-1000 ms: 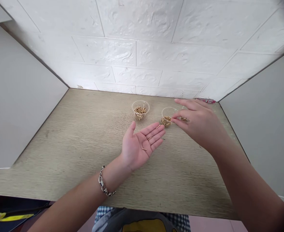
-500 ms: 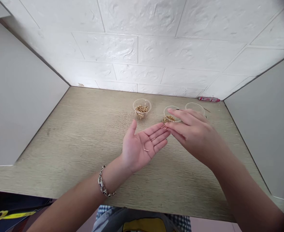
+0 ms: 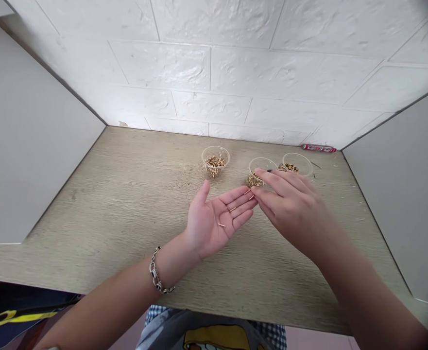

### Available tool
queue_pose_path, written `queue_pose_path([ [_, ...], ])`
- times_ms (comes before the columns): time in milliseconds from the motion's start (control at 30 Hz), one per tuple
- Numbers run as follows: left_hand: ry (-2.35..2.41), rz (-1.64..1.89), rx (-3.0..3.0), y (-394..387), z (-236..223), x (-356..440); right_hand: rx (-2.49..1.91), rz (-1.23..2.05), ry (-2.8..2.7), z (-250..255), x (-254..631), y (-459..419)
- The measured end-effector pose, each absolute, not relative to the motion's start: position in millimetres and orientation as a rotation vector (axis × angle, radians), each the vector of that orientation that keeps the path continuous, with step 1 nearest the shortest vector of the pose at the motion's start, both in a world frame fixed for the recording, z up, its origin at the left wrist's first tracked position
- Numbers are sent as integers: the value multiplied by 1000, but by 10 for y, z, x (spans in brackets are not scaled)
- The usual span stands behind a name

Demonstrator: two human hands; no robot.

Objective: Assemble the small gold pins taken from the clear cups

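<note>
Above the wood-grain tabletop (image 3: 119,194), we hold the left hand (image 3: 210,223) palm up, fingers open and released, with small gold-coloured pins (image 3: 231,209) lying on the palm. The right hand (image 3: 294,209) hovers palm down, its fingertips (image 3: 259,173) at the middle clear plastic cup (image 3: 263,165), which contains more pins. We cannot tell whether those fingertips grasp a pin.

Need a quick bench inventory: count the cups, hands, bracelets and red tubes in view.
Clear plastic cups: 3
Bare hands, left and right: 2
Silver chain bracelet: 1
Red patterned tube: 1
Total: 7
</note>
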State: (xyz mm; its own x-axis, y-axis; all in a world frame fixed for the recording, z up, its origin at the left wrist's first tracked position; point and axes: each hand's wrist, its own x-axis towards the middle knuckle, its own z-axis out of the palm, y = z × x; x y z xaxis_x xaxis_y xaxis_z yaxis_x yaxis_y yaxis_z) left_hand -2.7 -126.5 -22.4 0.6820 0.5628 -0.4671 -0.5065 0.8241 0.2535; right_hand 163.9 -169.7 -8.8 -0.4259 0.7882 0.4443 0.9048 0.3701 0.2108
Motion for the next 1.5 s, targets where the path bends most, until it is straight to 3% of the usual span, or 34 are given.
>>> queue_pose_path([
  [533,536,528,216,-1268,-241,-54,-1441,-183,-2118,-88,1855,-1747],
  [900,584,508,210,-1267,-216,-38,-1392,-256,-2250,-162,1798,-1743],
  [1167,506,532,157,-1248,-262,-60,-1334,-514,-2286,-173,1729,-1766],
  [1500,386,550,158,-1303,-234,-64,-1259,-310,-2227,-225,1516,-1824],
])
